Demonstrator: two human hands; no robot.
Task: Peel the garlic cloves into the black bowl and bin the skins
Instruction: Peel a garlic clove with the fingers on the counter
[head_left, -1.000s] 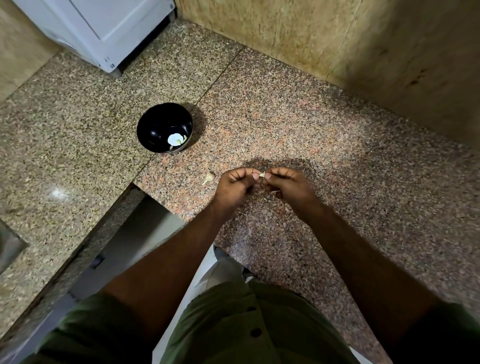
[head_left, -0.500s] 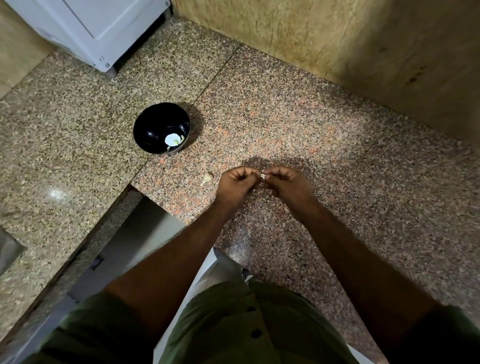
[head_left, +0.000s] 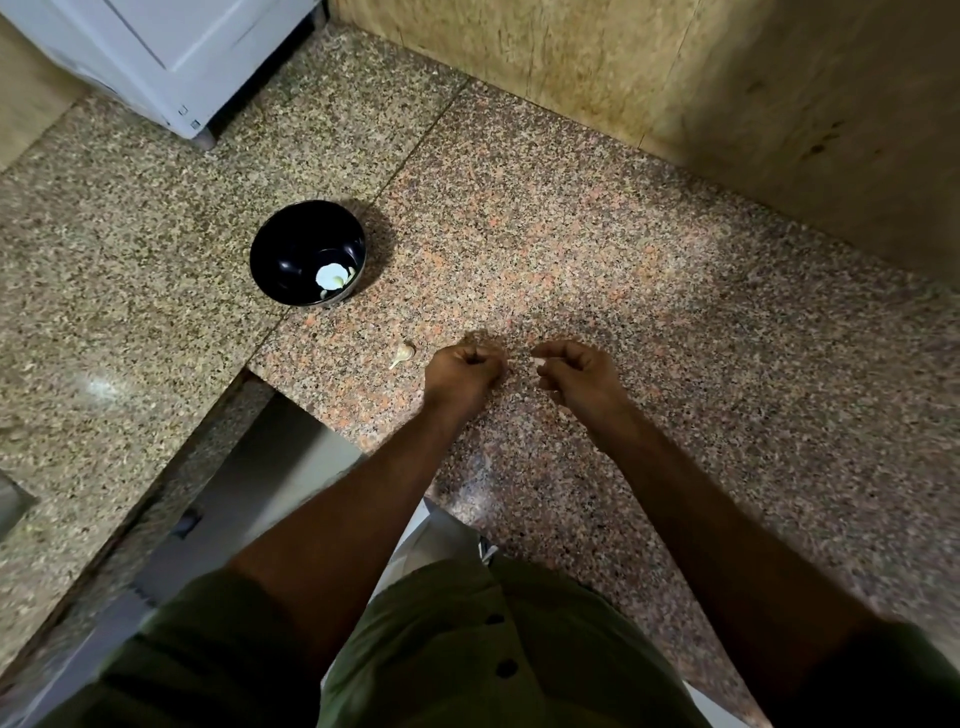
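- Granite table (head_left: 597, 249) carries one black bowl (head_left: 291, 244) with pale peeled garlic (head_left: 332, 276) inside; the count there is unclear.
- One unpeeled clove (head_left: 403, 355) lies just left of your left hand (head_left: 462, 366).
- Your left hand is curled; what it holds is hidden.
- Your right hand (head_left: 576, 371) pinches one small white garlic piece (head_left: 538, 361).

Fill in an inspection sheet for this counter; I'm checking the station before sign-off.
Surface: speckled granite counter, seam running past the bowl.
Job's things: black bowl holds pale peeled pieces; one unpeeled clove lies beside the left hand.
Clutter: nothing seen.
Hands: left hand curled, contents hidden; right hand pinches a pale garlic piece.
Cables: nothing seen.
Surroundings: white appliance at back left; tan wall. No bin in view.
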